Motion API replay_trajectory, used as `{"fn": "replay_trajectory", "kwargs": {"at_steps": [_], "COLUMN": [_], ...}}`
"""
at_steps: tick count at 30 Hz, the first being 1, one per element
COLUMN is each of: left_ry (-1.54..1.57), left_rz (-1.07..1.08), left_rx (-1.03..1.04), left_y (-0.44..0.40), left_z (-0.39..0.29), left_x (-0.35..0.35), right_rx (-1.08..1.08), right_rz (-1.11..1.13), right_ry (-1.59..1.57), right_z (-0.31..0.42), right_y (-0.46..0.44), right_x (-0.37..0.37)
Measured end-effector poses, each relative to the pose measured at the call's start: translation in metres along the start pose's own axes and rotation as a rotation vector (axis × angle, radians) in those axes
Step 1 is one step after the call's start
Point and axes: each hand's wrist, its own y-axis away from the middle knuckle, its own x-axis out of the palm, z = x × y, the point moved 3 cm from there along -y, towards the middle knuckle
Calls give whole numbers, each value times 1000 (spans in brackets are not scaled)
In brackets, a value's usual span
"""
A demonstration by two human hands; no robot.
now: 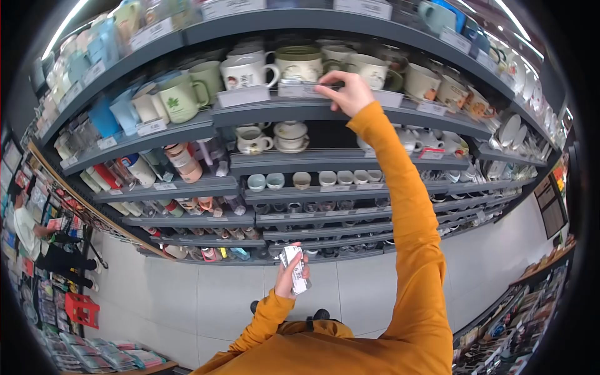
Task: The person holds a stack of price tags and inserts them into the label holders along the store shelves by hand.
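My left hand (291, 275) is low in front of me, closed round a stack of price labels (296, 270). Up at the mug shelf (350, 112), my right hand (345, 92) is at the right end of a clear label holder (299, 90) on the shelf's front edge. Its thumb and index finger are close to the holder; whether they pinch it is hard to make out. Behind the holder stands a green and cream mug (299, 62), with a white mug (246, 71) to its left and a cream mug (369, 70) to its right.
Lower shelves hold cups and saucers (291, 135), small bowls (302, 180) and tumblers (183, 161). A green leaf mug (181, 98) stands at the left. On the far left is another person (28, 228) near a red stool (82, 310). Tiled floor (237, 294) lies below.
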Motion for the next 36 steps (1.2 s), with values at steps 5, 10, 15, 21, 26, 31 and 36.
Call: {"fn": "replay_trajectory", "kwargs": {"at_steps": [5, 10, 15, 21, 26, 31, 36], "left_ry": [12, -63, -132, -188, -68, 43, 77], "left_rz": [-1, -54, -124, -278, -68, -79, -63], "left_rx": [140, 381, 392, 150, 95, -19, -149], "left_y": [1, -9, -25, -34, -36, -44, -25], "left_z": [22, 28, 71, 137, 160, 178, 193], "left_x": [49, 66, 61, 61, 85, 87, 105], "right_rx": [-207, -146, 632, 741, 542, 292, 117], "right_rz": [-202, -30, 153, -14, -288, -448, -409], "right_ry": [-414, -456, -964, -1028, -540, -189, -68], "right_z": [-7, -32, -83, -88, -86, -49, -62], "right_y": [18, 167, 345, 431, 449, 441, 443], "right_x": [-18, 3, 46, 44, 27, 0, -2]}}
